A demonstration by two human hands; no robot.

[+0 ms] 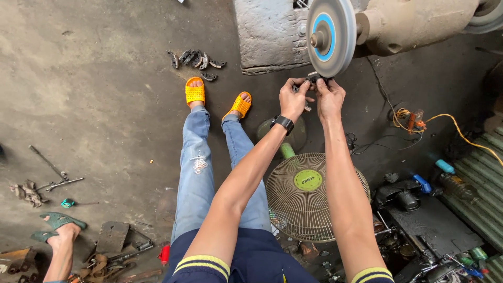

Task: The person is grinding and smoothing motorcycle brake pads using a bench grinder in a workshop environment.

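Note:
Both my hands hold a small dark metal part (313, 78) up against the lower edge of a grey grinding wheel (331, 35) with a blue centre. My left hand (293, 98), with a black watch on its wrist, grips the part from the left. My right hand (330, 97) grips it from the right. The part is mostly hidden by my fingers. The wheel sits on a bench grinder motor (414, 23) mounted on a concrete block (268, 34).
A standing person in jeans and yellow sandals (195, 93) faces me. A floor fan (309, 195) lies below my arms. A pile of dark curved metal parts (196, 60) lies on the floor. Tools (55, 175), another person's sandalled foot (57, 222), cables (414, 120) and clutter lie around.

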